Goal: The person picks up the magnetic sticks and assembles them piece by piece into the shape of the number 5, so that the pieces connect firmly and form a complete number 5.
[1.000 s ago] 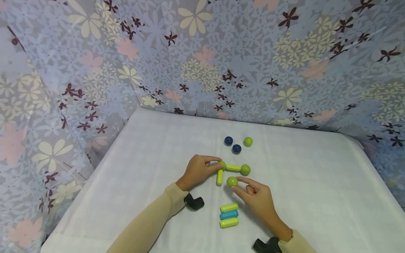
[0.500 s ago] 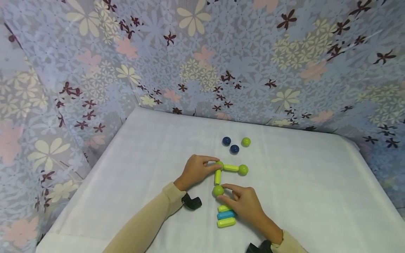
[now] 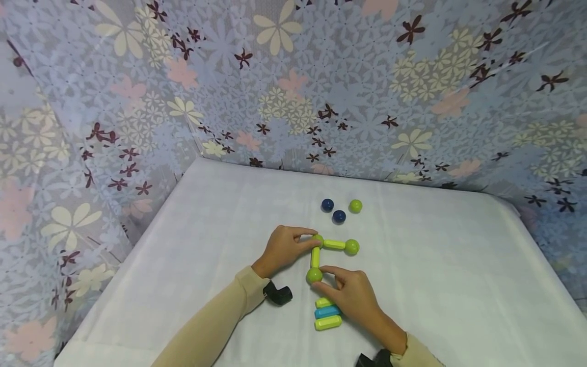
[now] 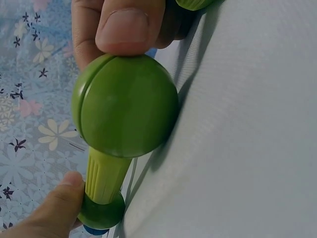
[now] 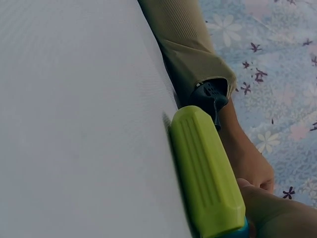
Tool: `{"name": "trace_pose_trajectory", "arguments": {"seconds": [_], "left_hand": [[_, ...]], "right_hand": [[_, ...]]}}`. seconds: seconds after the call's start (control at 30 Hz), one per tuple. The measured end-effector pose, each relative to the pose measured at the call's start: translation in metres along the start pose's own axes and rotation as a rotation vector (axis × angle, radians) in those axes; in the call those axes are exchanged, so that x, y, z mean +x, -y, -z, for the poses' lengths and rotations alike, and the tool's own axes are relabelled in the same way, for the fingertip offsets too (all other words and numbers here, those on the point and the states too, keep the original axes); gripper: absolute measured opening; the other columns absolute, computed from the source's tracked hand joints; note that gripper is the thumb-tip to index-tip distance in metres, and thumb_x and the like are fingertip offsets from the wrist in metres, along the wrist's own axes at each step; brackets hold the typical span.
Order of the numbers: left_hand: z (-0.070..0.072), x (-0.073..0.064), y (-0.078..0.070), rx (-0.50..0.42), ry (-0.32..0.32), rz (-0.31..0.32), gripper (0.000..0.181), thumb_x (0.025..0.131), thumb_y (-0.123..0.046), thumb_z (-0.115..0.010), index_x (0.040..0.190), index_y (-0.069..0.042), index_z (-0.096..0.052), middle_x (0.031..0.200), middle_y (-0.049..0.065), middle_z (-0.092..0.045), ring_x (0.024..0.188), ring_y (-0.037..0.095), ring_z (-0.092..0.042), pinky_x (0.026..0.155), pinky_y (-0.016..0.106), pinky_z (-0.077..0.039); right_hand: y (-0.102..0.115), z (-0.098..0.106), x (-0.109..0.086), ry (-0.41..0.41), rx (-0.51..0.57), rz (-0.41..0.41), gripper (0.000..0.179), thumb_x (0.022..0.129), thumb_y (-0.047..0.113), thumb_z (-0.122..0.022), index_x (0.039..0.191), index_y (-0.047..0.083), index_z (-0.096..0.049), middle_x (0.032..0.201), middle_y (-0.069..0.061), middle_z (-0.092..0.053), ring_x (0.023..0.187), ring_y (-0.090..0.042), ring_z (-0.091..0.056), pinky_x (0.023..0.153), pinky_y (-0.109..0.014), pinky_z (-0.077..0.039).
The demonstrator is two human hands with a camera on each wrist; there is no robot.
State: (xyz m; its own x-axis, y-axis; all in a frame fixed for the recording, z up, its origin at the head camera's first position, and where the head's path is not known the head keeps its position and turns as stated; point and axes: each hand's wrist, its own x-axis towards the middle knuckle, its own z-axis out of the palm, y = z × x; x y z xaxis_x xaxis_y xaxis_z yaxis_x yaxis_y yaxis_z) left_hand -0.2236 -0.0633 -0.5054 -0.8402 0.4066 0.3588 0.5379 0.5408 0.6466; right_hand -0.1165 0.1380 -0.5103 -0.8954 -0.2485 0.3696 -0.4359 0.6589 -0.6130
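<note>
My left hand (image 3: 286, 247) pinches a green ball (image 3: 318, 239) at the corner of an L made of balls and rods. One lime rod (image 3: 334, 244) runs from it to another green ball (image 3: 352, 247) at the right. A second lime rod (image 3: 315, 257) points toward me, and at its near end my right hand (image 3: 355, 293) holds a green ball (image 3: 314, 276) between thumb and finger. In the left wrist view this near ball (image 4: 129, 106) meets the grooved rod (image 4: 105, 176), with the right thumb (image 4: 128, 29) on it and the left hand (image 4: 54, 208) beyond.
Behind the L lie two dark blue balls (image 3: 339, 216) and a loose green ball (image 3: 355, 206). Close to my right hand, a lime rod (image 3: 327, 323), a blue rod (image 3: 326, 311) and another lime rod lie side by side on the white cloth (image 3: 435, 265). A floral curtain stands behind.
My right hand has brought its green ball left and nearer to me, against the free end of the lime rod. My left hand still pinches the corner ball.
</note>
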Motion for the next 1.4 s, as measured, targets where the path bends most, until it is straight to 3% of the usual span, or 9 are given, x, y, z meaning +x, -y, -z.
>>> {"name": "trace_pose_trajectory", "arguments": {"seconds": [0.3,0.47,0.6,0.73,0.93,1.1,1.4], "left_hand": [[0.003,-0.005,0.0,-0.061,-0.02,-0.003,0.041,0.091,-0.044,-0.077,0.12,-0.016,-0.078,0.05,-0.011,-0.034,0.049,0.004,-0.027,0.049,0.023,-0.027],[0.007,-0.013,-0.002,-0.107,-0.034,0.013,0.037,0.091,-0.039,-0.078,0.119,-0.014,-0.078,0.051,-0.01,-0.034,0.051,0.005,-0.027,0.05,0.023,-0.027],[0.012,-0.024,-0.005,-0.145,-0.038,0.055,0.032,0.091,-0.037,-0.079,0.116,-0.017,-0.08,0.052,-0.01,-0.034,0.052,0.005,-0.029,0.05,0.024,-0.026],[0.014,-0.044,-0.01,-0.179,0.006,0.069,0.029,0.091,-0.038,-0.079,0.115,-0.022,-0.08,0.053,-0.012,-0.035,0.052,0.002,-0.03,0.05,0.022,-0.027],[0.015,-0.071,-0.02,-0.242,0.075,-0.02,0.034,0.088,-0.04,-0.081,0.116,-0.02,-0.08,0.052,-0.015,-0.03,0.05,0.0,-0.025,0.048,0.019,-0.026],[0.014,-0.075,-0.025,-0.221,0.088,-0.094,0.04,0.086,-0.038,-0.083,0.121,-0.019,-0.078,0.054,-0.016,-0.028,0.05,-0.003,-0.023,0.048,0.017,-0.024],[0.013,-0.074,-0.024,-0.15,0.121,-0.135,0.038,0.086,-0.034,-0.084,0.12,-0.019,-0.078,0.053,-0.017,-0.03,0.048,-0.007,-0.024,0.046,0.016,-0.024]], "right_hand": [[-0.006,0.005,-0.004,-0.088,0.05,0.069,0.036,0.083,0.028,-0.087,0.113,0.009,-0.079,0.051,0.022,-0.03,0.046,0.01,-0.023,0.042,-0.017,-0.024],[-0.012,0.008,-0.007,-0.11,0.066,0.043,0.034,0.084,0.026,-0.086,0.112,0.009,-0.079,0.05,0.023,-0.028,0.046,0.01,-0.022,0.042,-0.018,-0.025],[-0.014,0.014,-0.012,-0.083,0.073,-0.007,0.033,0.087,0.029,-0.085,0.114,0.012,-0.079,0.05,0.024,-0.028,0.046,0.007,-0.023,0.043,-0.019,-0.026],[-0.017,0.022,-0.019,-0.054,0.084,-0.028,0.03,0.087,0.027,-0.084,0.114,0.014,-0.079,0.051,0.025,-0.028,0.047,0.006,-0.023,0.043,-0.02,-0.026],[-0.02,0.034,-0.031,0.029,0.088,0.017,0.022,0.088,0.023,-0.083,0.11,0.02,-0.081,0.052,0.027,-0.027,0.048,0.009,-0.023,0.044,-0.017,-0.026],[-0.018,0.039,-0.032,0.098,0.102,0.056,0.019,0.09,0.027,-0.081,0.109,0.022,-0.081,0.053,0.027,-0.029,0.048,0.009,-0.025,0.045,-0.016,-0.027],[-0.017,0.043,-0.029,0.264,0.072,0.036,0.02,0.094,0.034,-0.076,0.109,0.022,-0.081,0.054,0.025,-0.034,0.049,0.007,-0.03,0.047,-0.016,-0.028]]}}
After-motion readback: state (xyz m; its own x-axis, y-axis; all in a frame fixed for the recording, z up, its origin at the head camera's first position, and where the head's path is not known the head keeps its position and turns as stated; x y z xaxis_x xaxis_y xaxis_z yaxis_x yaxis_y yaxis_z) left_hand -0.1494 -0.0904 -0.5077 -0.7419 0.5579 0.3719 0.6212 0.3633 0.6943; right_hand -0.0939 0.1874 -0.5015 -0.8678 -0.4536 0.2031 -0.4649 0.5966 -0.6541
